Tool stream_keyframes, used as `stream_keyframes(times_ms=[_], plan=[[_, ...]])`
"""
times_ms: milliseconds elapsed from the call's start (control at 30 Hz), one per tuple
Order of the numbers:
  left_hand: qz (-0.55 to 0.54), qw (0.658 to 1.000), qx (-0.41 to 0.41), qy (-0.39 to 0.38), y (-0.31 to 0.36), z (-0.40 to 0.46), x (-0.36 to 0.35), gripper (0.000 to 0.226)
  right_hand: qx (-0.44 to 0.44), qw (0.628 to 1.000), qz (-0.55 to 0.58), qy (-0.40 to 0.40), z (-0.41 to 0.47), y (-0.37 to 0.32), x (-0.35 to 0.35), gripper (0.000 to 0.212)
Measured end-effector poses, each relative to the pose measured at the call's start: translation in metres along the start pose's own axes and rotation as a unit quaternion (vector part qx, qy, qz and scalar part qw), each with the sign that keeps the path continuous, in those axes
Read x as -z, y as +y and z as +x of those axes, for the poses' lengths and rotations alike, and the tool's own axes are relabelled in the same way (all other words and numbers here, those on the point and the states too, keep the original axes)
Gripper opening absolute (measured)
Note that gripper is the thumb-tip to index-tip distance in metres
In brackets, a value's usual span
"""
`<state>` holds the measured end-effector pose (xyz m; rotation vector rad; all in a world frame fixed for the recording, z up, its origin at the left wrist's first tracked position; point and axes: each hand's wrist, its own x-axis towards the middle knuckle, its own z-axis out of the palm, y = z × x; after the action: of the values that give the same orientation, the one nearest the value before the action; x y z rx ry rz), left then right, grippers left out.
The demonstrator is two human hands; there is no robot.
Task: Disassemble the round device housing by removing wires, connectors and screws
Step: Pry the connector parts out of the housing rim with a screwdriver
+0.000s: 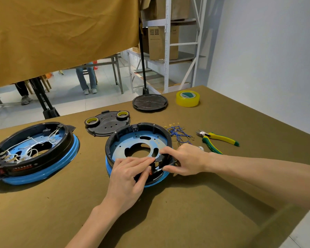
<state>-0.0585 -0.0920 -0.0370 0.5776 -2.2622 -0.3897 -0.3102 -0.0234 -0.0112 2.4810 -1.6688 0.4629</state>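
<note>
A round black-and-blue device housing [138, 140] lies open in the middle of the table, its blue metal plate bare of wires. My left hand [131, 174] grips the housing's near rim, fingers curled over a black bracket with a small red part. My right hand [183, 159] holds a thin dark tool [166, 166] whose tip points at that bracket, its index finger resting on the rim. A bundle of removed blue wires with gold terminals [179, 133] lies to the right of the housing.
A second housing [32, 153] with white wires inside sits at the left. Behind are a black cover [107, 125] carrying two tape rolls, a round black lid [150, 102], a yellow tape roll [188, 98] and yellow-green pliers [217, 140] at the right.
</note>
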Motion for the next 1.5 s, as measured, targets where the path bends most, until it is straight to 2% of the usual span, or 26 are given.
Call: stream_keyframes(times_ms=[400,700,967,1100,1233,1367,1500], plan=[[0.0,1.0,0.008,-0.002,0.0,-0.001,-0.001,0.037,-0.021,0.997,0.072,0.019,-0.005,-0.002,-0.01,0.043],[0.006,1.0,0.002,-0.003,-0.003,0.001,-0.001,0.035,-0.036,0.996,0.057,0.059,-0.008,-0.008,-0.015,0.048],[0.015,1.0,-0.001,-0.011,0.0,0.0,0.003,0.037,-0.072,0.997,0.022,0.022,-0.043,-0.014,-0.006,0.073],[0.02,1.0,-0.004,-0.01,0.001,0.0,0.004,0.038,-0.101,0.994,0.016,0.033,-0.061,-0.013,-0.001,0.066],[0.012,1.0,-0.011,-0.015,-0.002,-0.002,0.006,0.042,-0.121,0.99,0.068,0.038,-0.062,-0.016,0.003,0.044],[0.007,1.0,-0.013,-0.02,-0.006,-0.004,0.006,0.046,-0.133,0.979,0.086,0.132,-0.04,-0.04,0.007,0.021],[0.007,0.999,-0.017,-0.033,-0.008,-0.004,0.007,0.042,-0.154,0.978,0.099,0.098,-0.011,-0.072,0.008,0.038]])
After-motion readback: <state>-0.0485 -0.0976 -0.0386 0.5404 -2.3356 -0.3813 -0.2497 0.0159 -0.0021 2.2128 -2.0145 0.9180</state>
